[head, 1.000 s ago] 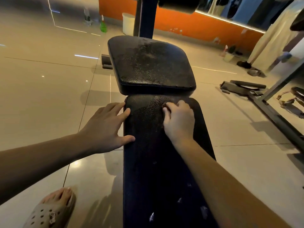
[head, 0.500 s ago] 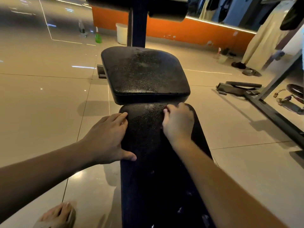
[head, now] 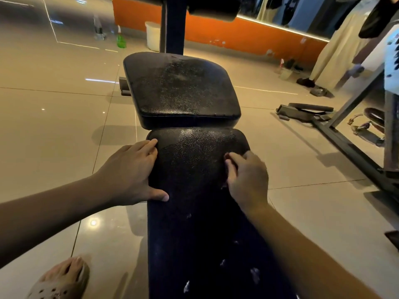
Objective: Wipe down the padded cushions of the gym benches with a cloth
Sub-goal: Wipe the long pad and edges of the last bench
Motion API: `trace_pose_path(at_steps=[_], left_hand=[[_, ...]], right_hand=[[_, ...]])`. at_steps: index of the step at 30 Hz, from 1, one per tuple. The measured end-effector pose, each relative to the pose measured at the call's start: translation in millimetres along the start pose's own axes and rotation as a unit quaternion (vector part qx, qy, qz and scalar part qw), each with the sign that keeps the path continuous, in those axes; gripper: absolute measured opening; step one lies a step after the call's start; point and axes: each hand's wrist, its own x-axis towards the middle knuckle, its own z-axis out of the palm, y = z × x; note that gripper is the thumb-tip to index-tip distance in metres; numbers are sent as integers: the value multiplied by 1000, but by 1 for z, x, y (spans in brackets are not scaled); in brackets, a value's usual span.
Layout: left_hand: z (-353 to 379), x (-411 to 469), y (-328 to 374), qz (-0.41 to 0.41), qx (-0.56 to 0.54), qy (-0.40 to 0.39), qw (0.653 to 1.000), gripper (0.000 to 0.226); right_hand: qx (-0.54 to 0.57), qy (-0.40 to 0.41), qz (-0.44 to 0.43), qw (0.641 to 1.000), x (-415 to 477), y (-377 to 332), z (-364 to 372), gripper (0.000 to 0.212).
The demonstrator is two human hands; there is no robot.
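Where the glossy beige tiled floor (head: 54, 137) fills most of the view, we see ceiling lights mirrored in it as bright dots and streaks. An orange wall (head: 237, 37) with scuffed paint runs along the far side from 12 to 2 o'clock, with a lit strip along its top edge.

The long cushion (head: 194, 234), black and pebbled, runs from 6 o'clock up to the centre, with pale worn flecks near its close end. Just beyond it at 12 o'clock lies the seat cushion (head: 181, 89), also black and grained. It sits raised a little above the long one, and a dull grey patch covers its top. A dark upright post (head: 173, 24) rises behind it.

A dark steel frame (head: 349, 145) crosses the floor at 3 o'clock, and pale clothes (head: 336, 57) hang at 2 o'clock.

Our left hand (head: 129, 171) lies at 9 o'clock against the long cushion's left edge. Its grip is apart, with straight fingers along the side and the thumb on top. Our right hand (head: 248, 180) presses the cushion's right part at 3 o'clock with its fingers curled under. We cannot tell whether that grip clamps a cloth, for none shows.

A foot in a perforated sandal (head: 62, 281) stands at 7 o'clock. A white bucket (head: 152, 35) and a green spray bottle (head: 121, 38) stand at 11 o'clock.

A small mark at the long cushion's far edge is too small to read.
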Motion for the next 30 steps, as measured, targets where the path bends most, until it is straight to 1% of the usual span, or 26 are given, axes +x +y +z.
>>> trace_pose_path(at_steps=[2,4,5,6,7,8,9,11,13,14,15,16,17,19,20,21,22,23,25,26,28,30], left_hand=[[2,-1,1,0,5,-2,1000,146],[4,-1,2,1,8,-10,1000,145],[6,-2,2,1,10,-10,1000,144],[8,-2,3,0,10,-7,1000,143],[9,-3,3,-1,10,-3,1000,142],[10,-4,3,-1,9,-2,1000,142],[10,-5,5,1,6,-5,1000,143],[11,-7,7,-1,-10,-4,1000,147],[11,-7,6,-5,-21,0,1000,151],[12,-7,6,-5,-21,-2,1000,152],[12,-8,6,-6,-20,-4,1000,153],[13,-8,7,-7,-20,-3,1000,153],[14,-8,7,-6,-20,0,1000,154],[15,-8,7,-4,-22,5,1000,154],[15,-8,7,-3,-26,9,1000,154],[17,-9,6,-2,-32,15,999,153],[19,-9,6,-2,-40,21,999,153],[21,-10,6,-1,-49,25,998,152],[24,-12,5,-3,-69,34,997,150],[27,-12,5,-7,-78,40,996,149],[29,-12,5,-15,-92,44,995,148],[29,-11,6,-19,-106,42,993,148]], right_hand=[[31,-18,-88,996,-57,-18,-13,24],[55,-78,-185,978,-103,-21,-30,28],[39,-98,-219,970,-106,-15,-36,31],[19,-97,-230,968,-95,-5,-35,31],[-1,-74,-215,974,-74,3,-29,28],[-17,-32,-181,983,-46,10,-21,25],[-27,-14,-127,991,-16,17,-14,24],[-27,-18,-28,999,26,29,-2,26],[-13,0,22,1000,15,17,2,27],[5,5,14,1000,-8,8,0,26],[34,-2,-24,999,-38,-3,-7,26],[61,-19,-80,995,-72,-13,-17,25],[85,-57,-145,984,-103,-21,-30,25],[70,-105,-287,950,-129,-17,-44,25],[39,-101,-329,938,-117,-6,-45,25],[11,-83,-325,942,-99,4,-40,22],[-5,-51,-285,957,-76,15,-32,20],[-9,-20,-226,974,-49,26,-23,19],[-11,-11,-117,993,4,43,-14,23],[-5,-20,-85,996,20,43,-10,26],[8,-24,-65,998,26,23,-7,25],[42,-26,-95,994,4,-7,-8,24]])
